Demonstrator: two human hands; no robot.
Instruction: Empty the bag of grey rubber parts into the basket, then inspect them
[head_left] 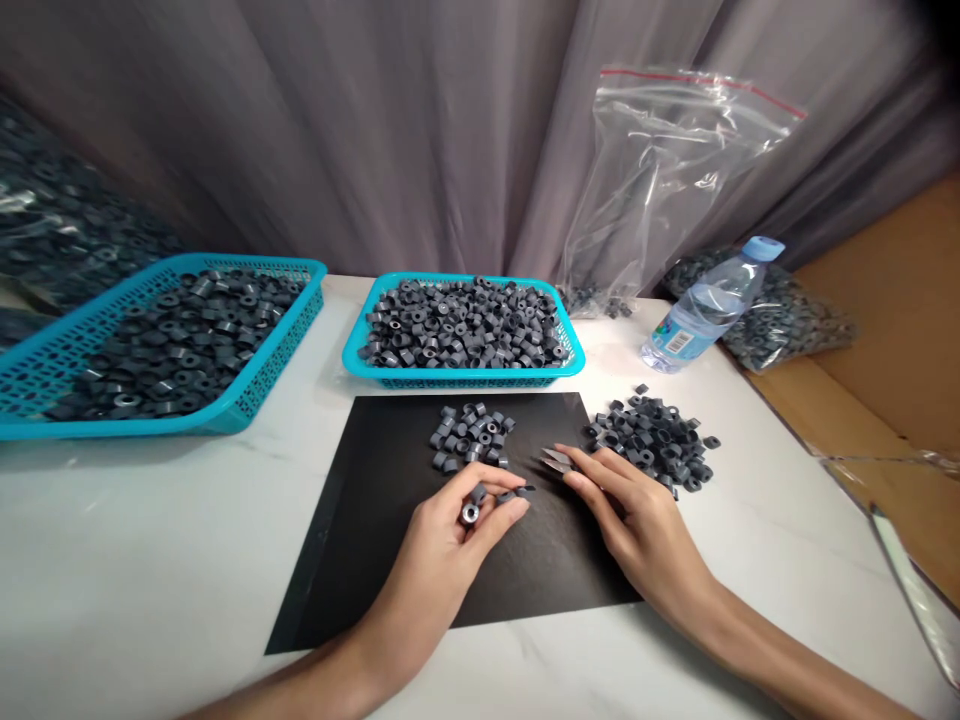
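My left hand (pixel 457 525) is closed round several small grey cylindrical parts (pixel 470 513), with one more pinched between thumb and fingertips. In my right hand (pixel 637 510) is a small pair of metal snips (pixel 557 460), its pointed blades slightly apart and directed left. Both hands are over a black mat (pixel 375 530). Just beyond my left hand, a small group of grey parts (pixel 472 435) lies on the mat. A larger pile of similar parts (pixel 656 440) sits beyond my right hand, at the mat's right edge.
Two blue baskets (pixel 463 376) (pixel 225 415) of grey parts stand at the back and left. A water bottle (pixel 705 310), a clear zip bag (pixel 652 180) and a filled bag (pixel 787 320) are at the back right. Cardboard (pixel 885 400) lies at the right.
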